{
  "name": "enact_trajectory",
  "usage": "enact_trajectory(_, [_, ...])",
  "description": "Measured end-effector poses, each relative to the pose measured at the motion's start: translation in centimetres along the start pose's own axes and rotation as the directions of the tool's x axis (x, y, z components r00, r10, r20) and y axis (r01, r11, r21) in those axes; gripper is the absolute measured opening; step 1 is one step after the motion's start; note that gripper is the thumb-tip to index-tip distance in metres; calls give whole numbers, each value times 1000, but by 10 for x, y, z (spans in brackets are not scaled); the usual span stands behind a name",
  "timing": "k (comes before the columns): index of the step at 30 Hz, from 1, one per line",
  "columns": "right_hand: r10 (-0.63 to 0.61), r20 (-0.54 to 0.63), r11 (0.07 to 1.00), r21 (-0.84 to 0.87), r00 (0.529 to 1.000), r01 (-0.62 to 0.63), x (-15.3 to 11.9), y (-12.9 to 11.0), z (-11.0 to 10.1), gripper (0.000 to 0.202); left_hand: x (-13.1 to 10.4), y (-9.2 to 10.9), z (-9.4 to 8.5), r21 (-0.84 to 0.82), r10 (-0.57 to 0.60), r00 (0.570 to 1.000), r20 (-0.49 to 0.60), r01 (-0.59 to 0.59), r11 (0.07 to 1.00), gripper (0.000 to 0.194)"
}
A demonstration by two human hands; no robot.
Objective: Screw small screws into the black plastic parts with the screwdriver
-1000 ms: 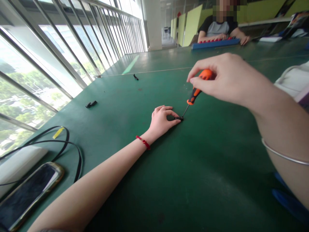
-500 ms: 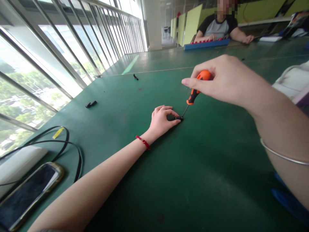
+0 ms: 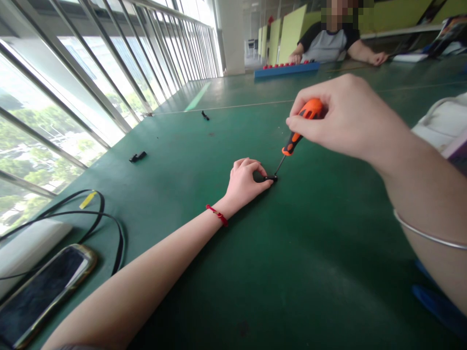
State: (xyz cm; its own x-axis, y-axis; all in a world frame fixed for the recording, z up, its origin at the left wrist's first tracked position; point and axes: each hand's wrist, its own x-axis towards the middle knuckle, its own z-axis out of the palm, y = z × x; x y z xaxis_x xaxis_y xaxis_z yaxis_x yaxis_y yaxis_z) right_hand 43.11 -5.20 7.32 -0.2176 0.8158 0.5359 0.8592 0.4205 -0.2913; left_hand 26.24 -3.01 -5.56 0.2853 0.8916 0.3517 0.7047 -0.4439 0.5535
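Observation:
My left hand pinches a small black part against the green table top; the fingers hide some of it, and its kind is too small to make out. Above and to the right, my right hand is closed around the handle of an orange and black screwdriver. The tool leans, its thin shaft pointing down and to the left. Its tip meets the outer end of the black part.
Two small black pieces, one nearer and one farther, lie on the left. A phone, a white box-like object and a black cable occupy the near left. Across the table sits a person behind a blue tray with red items.
My right-hand fingers have shifted around the screwdriver handle, which has turned; its tip stays at the black part. The blue tray across the table has slid left. My left hand has barely moved.

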Motion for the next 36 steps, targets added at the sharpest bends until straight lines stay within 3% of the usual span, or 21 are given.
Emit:
enact_trajectory(5, [-40, -44, 997, 61, 998, 42, -2, -7, 1, 12, 1, -2, 0, -10, 21, 1000, 3, -21, 1000, 20])
enact_trajectory(27, [1, 29, 998, 56, 1000, -3, -2, -7, 5, 14, 4, 1, -1, -52, 67, 997, 48, -64, 997, 12])
enact_trajectory(33, [-2, 63, 998, 66, 998, -2, -2, -6, 4, 29, 3, 3, -3, -46, 69, 995, 69, -65, 997, 12])
enact_trajectory(36, [-8, 45, 994, 109, 999, 4, -3, -5, 4, 12, 3, 3, -3, -48, 68, 995, 68, -64, 997, 11])
